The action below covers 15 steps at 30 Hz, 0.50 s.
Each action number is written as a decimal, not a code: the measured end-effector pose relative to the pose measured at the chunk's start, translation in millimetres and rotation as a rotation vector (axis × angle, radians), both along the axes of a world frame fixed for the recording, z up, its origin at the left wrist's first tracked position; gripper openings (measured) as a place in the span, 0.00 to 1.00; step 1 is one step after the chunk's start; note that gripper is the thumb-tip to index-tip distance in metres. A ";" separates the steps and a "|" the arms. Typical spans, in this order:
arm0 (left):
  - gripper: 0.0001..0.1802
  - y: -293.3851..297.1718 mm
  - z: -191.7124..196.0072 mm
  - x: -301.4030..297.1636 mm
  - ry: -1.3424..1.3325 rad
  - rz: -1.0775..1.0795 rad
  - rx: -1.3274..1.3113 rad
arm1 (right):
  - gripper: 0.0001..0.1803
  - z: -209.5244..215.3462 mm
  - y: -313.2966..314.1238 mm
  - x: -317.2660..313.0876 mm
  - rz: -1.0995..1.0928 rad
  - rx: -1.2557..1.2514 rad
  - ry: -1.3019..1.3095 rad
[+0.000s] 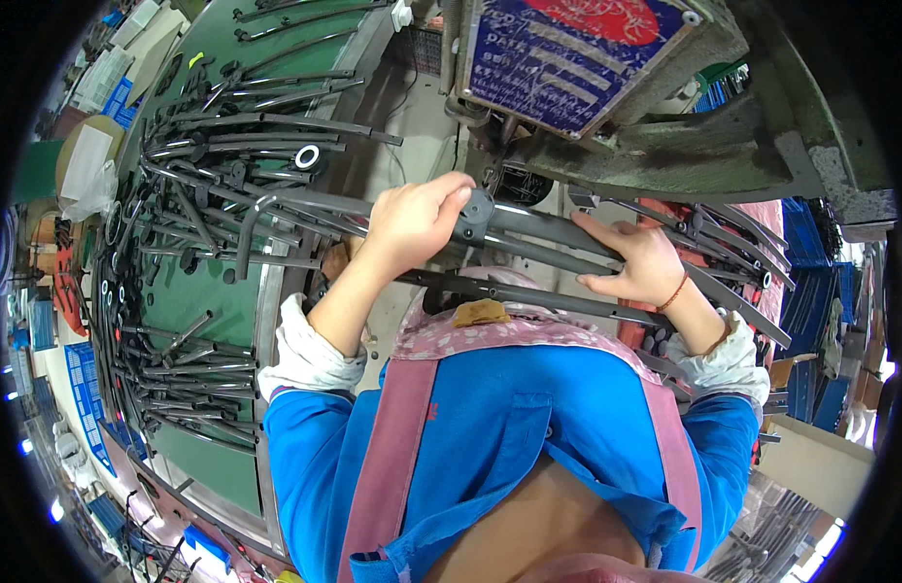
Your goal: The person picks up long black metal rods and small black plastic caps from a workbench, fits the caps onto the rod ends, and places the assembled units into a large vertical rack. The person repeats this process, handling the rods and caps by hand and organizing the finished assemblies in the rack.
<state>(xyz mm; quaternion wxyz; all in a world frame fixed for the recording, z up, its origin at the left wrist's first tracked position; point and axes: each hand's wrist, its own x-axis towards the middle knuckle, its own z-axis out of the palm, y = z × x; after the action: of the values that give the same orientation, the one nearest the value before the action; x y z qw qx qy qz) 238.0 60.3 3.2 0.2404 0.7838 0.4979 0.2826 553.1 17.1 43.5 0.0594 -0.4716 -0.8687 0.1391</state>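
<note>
A dark grey metal tube frame (543, 226) lies across in front of me, under the press head. Its long tubes meet at a black rounded joint (476, 216), and the left end bends into a hook. My left hand (412, 225) is closed around the frame just left of the joint, thumb up against it. Farther right, my right hand (643, 260) grips the tubes, with forefinger and thumb apart along them. Close to my body runs another dark tube (528, 293), crossing in front of my pink apron. The fingers' undersides are hidden.
A heavy green press (664, 155) with a blue and red plate (567, 58) overhangs the work. At left, a green bench (218, 476) carries many black tubes and frames (208, 374). More tube frames (732, 243) are stacked at right, by blue crates (815, 291).
</note>
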 end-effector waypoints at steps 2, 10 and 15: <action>0.17 15.5 2.3 4.0 0.017 0.005 -0.018 | 0.40 7.4 10.3 2.5 -0.026 -0.003 -0.080; 0.15 43.1 -7.3 19.3 0.052 0.044 -0.027 | 0.37 -12.5 30.2 20.5 -0.050 0.010 -0.028; 0.14 53.0 -3.0 20.2 0.122 0.046 -0.053 | 0.38 -23.4 35.8 25.0 -0.134 -0.155 0.046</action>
<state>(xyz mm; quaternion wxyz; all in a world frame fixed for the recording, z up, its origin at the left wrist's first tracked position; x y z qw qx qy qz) 258.2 113.3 0.3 0.2240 0.7813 0.5367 0.2266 578.1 52.9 20.1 0.0521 -0.5284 -0.8204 0.2123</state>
